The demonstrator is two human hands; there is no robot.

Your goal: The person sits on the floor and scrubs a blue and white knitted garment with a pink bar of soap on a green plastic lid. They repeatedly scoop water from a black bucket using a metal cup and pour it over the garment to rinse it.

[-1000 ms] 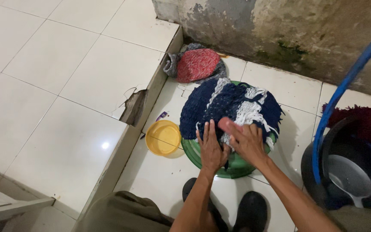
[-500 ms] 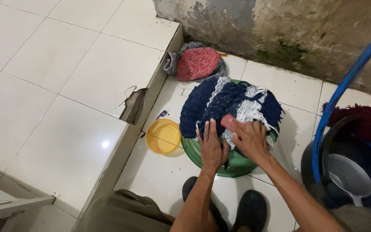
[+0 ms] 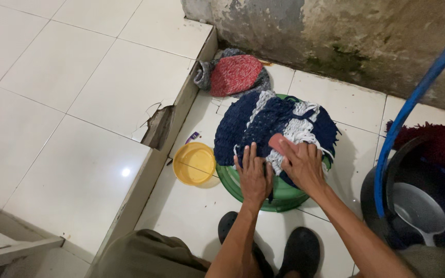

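The left hand lies flat, fingers spread and released, pressing on the navy-and-white shaggy woven mat draped over the round green plastic basin on the white tiled floor. The right hand grips a small pink bar-shaped object against the mat's white fringe. A shallow yellow plastic bowl sits just beside the basin.

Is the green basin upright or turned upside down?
Upside down: the green basin widens toward the floor, and the blue-and-white mat is draped over its raised base.
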